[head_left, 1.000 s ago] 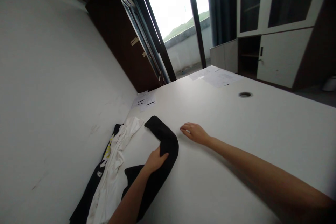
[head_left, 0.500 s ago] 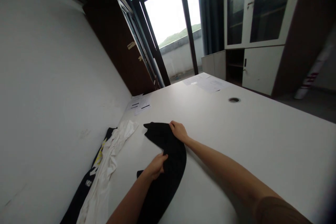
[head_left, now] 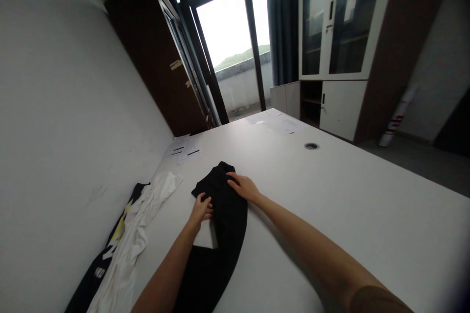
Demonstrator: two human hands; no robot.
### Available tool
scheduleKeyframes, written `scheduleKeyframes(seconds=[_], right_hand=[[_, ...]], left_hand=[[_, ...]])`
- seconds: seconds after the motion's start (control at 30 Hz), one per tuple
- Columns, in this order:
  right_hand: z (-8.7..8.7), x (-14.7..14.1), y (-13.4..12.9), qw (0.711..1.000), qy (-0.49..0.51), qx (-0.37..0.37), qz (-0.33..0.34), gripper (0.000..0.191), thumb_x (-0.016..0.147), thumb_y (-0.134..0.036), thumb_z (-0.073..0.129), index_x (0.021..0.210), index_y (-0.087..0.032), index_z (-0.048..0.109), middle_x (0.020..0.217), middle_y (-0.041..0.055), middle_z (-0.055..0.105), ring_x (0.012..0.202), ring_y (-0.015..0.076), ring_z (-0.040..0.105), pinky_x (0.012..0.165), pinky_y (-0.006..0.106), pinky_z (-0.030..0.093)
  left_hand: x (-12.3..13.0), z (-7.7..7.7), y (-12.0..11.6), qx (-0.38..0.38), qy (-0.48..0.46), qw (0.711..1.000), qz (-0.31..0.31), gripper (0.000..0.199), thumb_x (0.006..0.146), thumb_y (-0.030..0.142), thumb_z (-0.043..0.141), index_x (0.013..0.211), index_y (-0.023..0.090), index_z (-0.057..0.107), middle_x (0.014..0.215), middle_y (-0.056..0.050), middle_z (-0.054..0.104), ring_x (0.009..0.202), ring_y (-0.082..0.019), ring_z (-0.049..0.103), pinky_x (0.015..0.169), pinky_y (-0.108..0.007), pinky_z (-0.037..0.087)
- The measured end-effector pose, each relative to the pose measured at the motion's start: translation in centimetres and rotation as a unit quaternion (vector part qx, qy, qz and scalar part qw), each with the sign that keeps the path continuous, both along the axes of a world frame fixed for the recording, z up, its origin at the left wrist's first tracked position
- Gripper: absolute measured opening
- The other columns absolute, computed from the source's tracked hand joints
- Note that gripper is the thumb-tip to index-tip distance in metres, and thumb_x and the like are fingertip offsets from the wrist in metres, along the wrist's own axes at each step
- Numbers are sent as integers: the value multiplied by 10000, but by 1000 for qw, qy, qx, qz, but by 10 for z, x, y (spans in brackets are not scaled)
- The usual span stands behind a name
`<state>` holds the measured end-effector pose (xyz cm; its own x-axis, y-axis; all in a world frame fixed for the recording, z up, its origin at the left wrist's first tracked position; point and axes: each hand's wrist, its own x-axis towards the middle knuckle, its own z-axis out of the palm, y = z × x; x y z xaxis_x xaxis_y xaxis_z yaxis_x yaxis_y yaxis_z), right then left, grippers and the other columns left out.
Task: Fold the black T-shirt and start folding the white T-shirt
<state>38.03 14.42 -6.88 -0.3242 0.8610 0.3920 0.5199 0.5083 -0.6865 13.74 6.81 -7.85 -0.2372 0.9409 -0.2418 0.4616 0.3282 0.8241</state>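
A black cloth garment (head_left: 229, 225) lies curved on the white table, running from the bottom edge up to a folded, bunched far end. On that end's right side rests my right hand (head_left: 243, 186), its fingers apart over the fabric. At the garment's left edge is my left hand (head_left: 200, 210), with fingers spread and slightly curled beside the cloth. Neither hand shows fabric pinched in it.
Along the wall on the left lie a white garment (head_left: 137, 239) and a black one with yellow and white print (head_left: 99, 264). Papers (head_left: 189, 149) and more sheets (head_left: 286, 124) lie toward the table's far side, near a round cable hole (head_left: 312, 146).
Both hands have loosened from the cloth. My left hand has moved up and left, and the garment's far end is now folded and bunched. The view has shifted slightly right.
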Motion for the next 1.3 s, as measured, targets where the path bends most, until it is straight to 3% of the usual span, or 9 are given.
scheduleKeyframes(seconds=[0.07,0.17,0.3,0.5,0.7,0.77,0.87,1.03,1.3], right_hand=[[1,-8,-9,996,-75,3,44,364,973,-567,519,1129,-292,700,1038,51,747,930,236,674,813,310,447],[-4,-6,-10,992,-124,-15,7,386,967,-599,516,1010,-269,712,883,54,738,841,238,670,756,302,426],[-15,11,8,996,-10,-31,-87,415,1006,-560,424,880,-250,669,803,26,700,770,200,630,708,274,386],[-29,36,39,970,147,-52,-189,393,955,-503,418,692,-228,513,665,-6,574,665,174,534,626,270,334],[-30,59,44,961,70,11,-269,320,937,-357,469,644,-227,460,703,15,543,679,173,484,657,291,337],[-23,57,37,965,54,69,-247,266,951,-331,481,714,-220,529,797,40,590,773,190,526,721,297,379],[-9,37,19,982,23,149,-113,194,988,-324,493,893,-218,625,934,61,651,927,209,569,847,316,418],[1,2,-12,975,-133,146,105,275,1010,-429,525,980,-217,697,935,56,707,912,211,626,858,320,431],[9,14,-16,969,-220,56,96,399,994,-525,518,884,-222,753,796,39,734,756,188,661,697,262,397]], left_hand=[[-4,-6,16,1,46,999,-23,476,954,489,534,1343,219,486,734,20,607,536,-127,585,565,-245,461],[-7,-9,30,28,135,988,-65,208,901,348,641,1056,209,629,647,39,564,575,-140,578,610,-245,419],[-9,-5,36,77,243,963,-87,64,900,266,661,930,233,616,763,12,630,801,-180,628,727,-260,386],[-28,8,57,103,349,931,-20,114,1026,300,466,1069,244,556,938,-56,679,897,-236,641,764,-308,375],[-31,13,79,106,396,911,50,110,985,218,469,1034,193,564,1044,-121,665,1021,-255,630,862,-331,412],[-21,15,85,127,409,902,59,143,971,241,488,1071,181,571,1175,-151,633,1165,-275,576,961,-354,389],[-3,19,96,142,403,903,43,313,992,414,480,1199,194,562,1337,-164,580,1319,-309,485,1057,-402,341],[20,15,122,38,328,944,0,651,897,637,568,1326,150,527,1234,-211,674,1169,-350,635,920,-398,445],[19,6,129,74,267,961,12,82,921,306,602,954,232,614,1027,-72,733,1029,-239,682,867,-307,463]])
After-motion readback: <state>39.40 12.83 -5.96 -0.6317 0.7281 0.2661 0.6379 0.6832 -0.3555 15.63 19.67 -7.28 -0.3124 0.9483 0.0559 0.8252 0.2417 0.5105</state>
